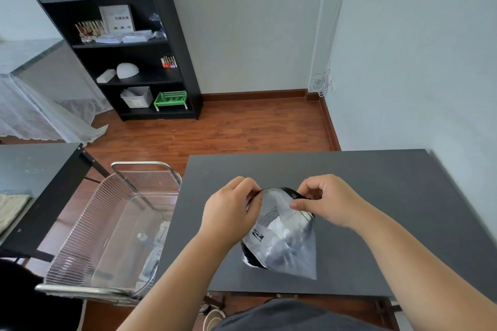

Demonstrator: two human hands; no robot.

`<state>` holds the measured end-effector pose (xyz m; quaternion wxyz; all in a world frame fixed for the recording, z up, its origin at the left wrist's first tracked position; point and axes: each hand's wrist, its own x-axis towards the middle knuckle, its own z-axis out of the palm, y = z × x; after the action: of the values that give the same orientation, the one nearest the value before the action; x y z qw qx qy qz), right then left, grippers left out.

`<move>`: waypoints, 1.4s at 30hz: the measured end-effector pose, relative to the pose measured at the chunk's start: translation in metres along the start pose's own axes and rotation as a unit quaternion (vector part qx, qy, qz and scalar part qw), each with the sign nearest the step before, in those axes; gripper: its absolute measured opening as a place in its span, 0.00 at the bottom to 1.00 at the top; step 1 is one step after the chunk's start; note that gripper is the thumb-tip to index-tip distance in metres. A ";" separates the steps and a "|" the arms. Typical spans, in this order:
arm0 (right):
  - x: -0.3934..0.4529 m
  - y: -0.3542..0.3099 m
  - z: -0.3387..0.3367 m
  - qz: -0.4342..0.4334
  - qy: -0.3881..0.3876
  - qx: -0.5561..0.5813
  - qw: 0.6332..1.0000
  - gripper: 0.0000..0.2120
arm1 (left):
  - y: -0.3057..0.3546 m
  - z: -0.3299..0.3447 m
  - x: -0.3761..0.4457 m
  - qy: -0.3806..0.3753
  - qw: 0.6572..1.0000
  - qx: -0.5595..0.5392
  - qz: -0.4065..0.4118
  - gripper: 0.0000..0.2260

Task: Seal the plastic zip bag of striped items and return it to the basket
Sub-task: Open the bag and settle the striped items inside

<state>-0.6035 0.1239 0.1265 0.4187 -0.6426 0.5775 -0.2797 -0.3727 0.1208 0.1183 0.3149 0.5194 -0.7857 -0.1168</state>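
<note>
1. The zip bag is held over the worktop, its mouth pinched from both sides: left hand grip closed on one end, right hand grip closed on the other.
2. Below the grips it hangs limp, so probably light, soft, a bit slippery.
3. Best held at the stiffer zip strip, tbh.
4. The basket is left of the left grip.

Your left hand and right hand cover the zip bag's top corners; its striped contents blur behind glare.
</note>
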 end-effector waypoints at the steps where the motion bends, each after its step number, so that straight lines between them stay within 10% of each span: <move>1: 0.001 0.000 0.001 -0.015 0.018 -0.009 1.000 0.08 | 0.000 0.000 0.001 -0.022 1.000 -0.020 0.004 0.02; 13: -0.006 -0.004 0.003 -0.109 0.162 -0.244 0.950 0.03 | 0.015 0.012 0.014 -0.086 0.993 -0.073 0.029 0.06; 20: -0.009 0.010 -0.002 0.055 -0.029 -0.023 0.998 0.13 | 0.011 0.015 0.009 -0.010 0.998 -0.056 -0.028 0.03; 28: -0.002 -0.001 0.002 -0.050 0.030 -0.075 0.995 0.04 | 0.017 0.007 0.011 -0.138 0.984 -0.105 0.039 0.09; 38: -0.004 -0.005 -0.003 0.039 -0.045 0.127 0.990 0.04 | 0.014 0.000 0.011 -0.028 0.997 -0.066 0.001 0.04; 42: -0.005 -0.008 -0.003 0.018 -0.024 0.038 0.999 0.04 | 0.012 0.000 0.007 -0.044 0.996 -0.081 0.019 0.03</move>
<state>-0.6030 0.1278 0.1357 0.4616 -0.6226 0.5673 -0.2781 -0.3836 0.1201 0.1272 0.3237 0.4717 -0.7962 -0.1971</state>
